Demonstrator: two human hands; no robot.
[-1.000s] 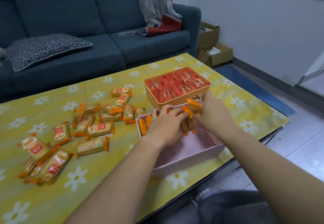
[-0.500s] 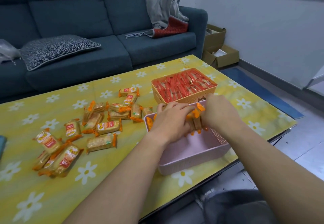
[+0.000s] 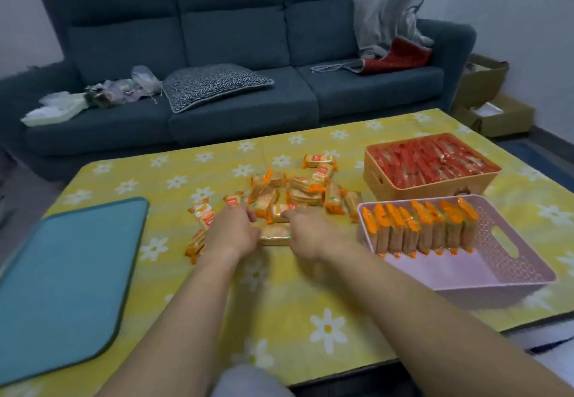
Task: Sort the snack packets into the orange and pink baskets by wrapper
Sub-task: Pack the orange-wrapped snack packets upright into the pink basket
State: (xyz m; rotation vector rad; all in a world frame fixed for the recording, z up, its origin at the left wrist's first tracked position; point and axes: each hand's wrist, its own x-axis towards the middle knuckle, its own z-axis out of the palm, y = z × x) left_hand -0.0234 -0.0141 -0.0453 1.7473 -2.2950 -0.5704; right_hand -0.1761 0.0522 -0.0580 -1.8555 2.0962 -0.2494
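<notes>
— Behind the far edge of the surface (image 3: 279, 319), what stands?
— A dark blue sofa (image 3: 236, 101), with cushions and some clutter on its seat.
— And on the yellow flowered cloth itself?
— A teal mat (image 3: 62, 278) lies along the left edge, toward the near corner. At the right edge sits the pink basket (image 3: 450, 269), tilted a little, with a row of orange-wrapped packets (image 3: 419, 229) standing on end along its far wall. Just behind it, toward the far right corner, the orange basket (image 3: 419, 193) is packed with red-wrapped packets (image 3: 435, 160).
— Where are the unsorted ones?
— The loose packets (image 3: 301, 191) are scattered in the middle, left of both baskets, all with orange ends.
— And the hands?
— Both are down at the near side of that heap. The left hand (image 3: 231, 232) has its fingers curled onto the packets; the right hand (image 3: 307, 235) reaches in beside it. One packet (image 3: 275, 236) lies between them. Blur hides whether either has actually taken hold of anything; I cannot tell.
</notes>
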